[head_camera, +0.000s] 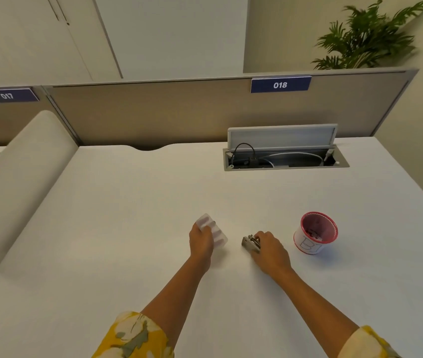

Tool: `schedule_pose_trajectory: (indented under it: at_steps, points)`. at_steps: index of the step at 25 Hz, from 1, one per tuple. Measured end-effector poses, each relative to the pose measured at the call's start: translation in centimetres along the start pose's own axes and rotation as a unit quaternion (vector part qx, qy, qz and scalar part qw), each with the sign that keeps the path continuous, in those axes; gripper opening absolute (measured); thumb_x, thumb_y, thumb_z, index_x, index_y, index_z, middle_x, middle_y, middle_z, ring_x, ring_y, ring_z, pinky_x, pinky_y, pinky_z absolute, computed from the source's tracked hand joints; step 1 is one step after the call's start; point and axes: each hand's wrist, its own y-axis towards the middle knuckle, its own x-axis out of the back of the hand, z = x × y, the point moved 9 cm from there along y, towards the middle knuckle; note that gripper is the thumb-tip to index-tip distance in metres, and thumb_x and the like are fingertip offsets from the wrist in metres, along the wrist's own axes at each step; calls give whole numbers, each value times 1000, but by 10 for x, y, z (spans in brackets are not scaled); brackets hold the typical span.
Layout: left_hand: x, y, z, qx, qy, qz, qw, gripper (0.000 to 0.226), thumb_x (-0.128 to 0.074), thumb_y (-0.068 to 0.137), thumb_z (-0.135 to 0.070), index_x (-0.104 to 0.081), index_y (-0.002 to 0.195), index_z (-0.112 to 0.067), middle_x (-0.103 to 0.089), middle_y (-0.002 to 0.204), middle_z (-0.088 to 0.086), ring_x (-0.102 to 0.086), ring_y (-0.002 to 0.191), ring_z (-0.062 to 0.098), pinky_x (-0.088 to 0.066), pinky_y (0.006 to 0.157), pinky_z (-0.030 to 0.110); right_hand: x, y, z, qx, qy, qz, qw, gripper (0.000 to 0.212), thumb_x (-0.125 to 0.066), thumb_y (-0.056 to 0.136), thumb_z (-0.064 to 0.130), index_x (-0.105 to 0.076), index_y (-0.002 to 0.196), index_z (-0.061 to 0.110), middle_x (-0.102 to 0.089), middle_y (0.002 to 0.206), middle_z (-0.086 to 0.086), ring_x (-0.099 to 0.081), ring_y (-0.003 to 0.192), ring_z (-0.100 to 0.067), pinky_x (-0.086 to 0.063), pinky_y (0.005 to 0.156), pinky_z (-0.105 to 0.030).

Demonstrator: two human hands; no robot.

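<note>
a: from the head camera, why are both hands out at mid-desk?
b: the left hand grasps the clear plastic tray by its near edge, probably to steady it. the right hand pinches the metal part down on the desk, near the tray, likely so the two can meet.
a: is anything in the way?
b: no. the red-rimmed cup stands apart on the right, and the open cable hatch lies well behind.
</note>
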Motion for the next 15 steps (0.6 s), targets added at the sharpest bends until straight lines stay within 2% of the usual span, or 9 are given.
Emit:
schedule_pose_trajectory:
  at_steps: [1, 2, 4, 6, 8, 11, 15]
  points:
    - [3, 2, 7, 17, -2, -3, 1000, 28, -33, 81, -1, -59, 92, 0, -47, 75, 1, -50, 57, 17, -49, 54, 30, 0, 0, 1, 5, -11, -8, 1000, 35, -60, 88, 27, -53, 121, 19, -56, 120, -4, -57, 103, -25, -49, 75, -34]
    - [5, 3, 14, 35, -8, -4, 999, 33, -37, 87, -3, -60, 111, -2, -58, 85, 3, -60, 68, 20, -55, 59, 35, 0, 0, 1, 7, -5, -10, 1000, 31, -59, 88, 27, -53, 118, 18, -57, 117, -5, -57, 99, -25, -49, 74, -34]
    - [5, 2, 22, 57, -25, -3, 998, 37, -41, 96, -9, -60, 126, -18, -67, 111, 5, -67, 96, 29, -61, 77, 44, -3, 1, 1, -4, 74, 5, 997, 30, -59, 89, 29, -51, 115, 16, -59, 110, -5, -57, 92, -25, -50, 71, -34]
    - [1, -4, 23, 74, -39, 7, 996, 36, -42, 99, -11, -58, 128, -24, -67, 121, 5, -66, 110, 32, -57, 85, 48, -2, 0, 6, -25, 204, 31, 978, 35, -56, 92, 28, -44, 122, 14, -57, 109, -4, -58, 88, -24, -51, 64, -29]
    - [-5, -9, 25, 93, -43, 30, 994, 35, -43, 100, -14, -57, 128, -29, -67, 123, 4, -63, 115, 31, -55, 88, 54, 4, -1, 18, -39, 294, 52, 954, 36, -49, 97, 25, -37, 129, 13, -54, 117, -8, -57, 90, -25, -49, 59, -24]
    - [-18, -14, 30, 118, -68, 68, 988, 34, -40, 102, -20, -54, 130, -33, -64, 128, 6, -58, 121, 31, -50, 90, 68, 14, -3, 42, -38, 324, 70, 943, 33, -40, 100, 27, -34, 130, 15, -52, 118, -9, -57, 91, -22, -50, 68, -30]
    - [-34, -21, 27, 119, -96, 123, 981, 34, -44, 102, -27, -53, 135, -35, -63, 133, 10, -60, 123, 35, -50, 91, 69, 26, -3, 59, -22, 321, 60, 945, 42, -54, 89, 35, -37, 124, 19, -51, 116, -5, -57, 92, -18, -50, 69, -29]
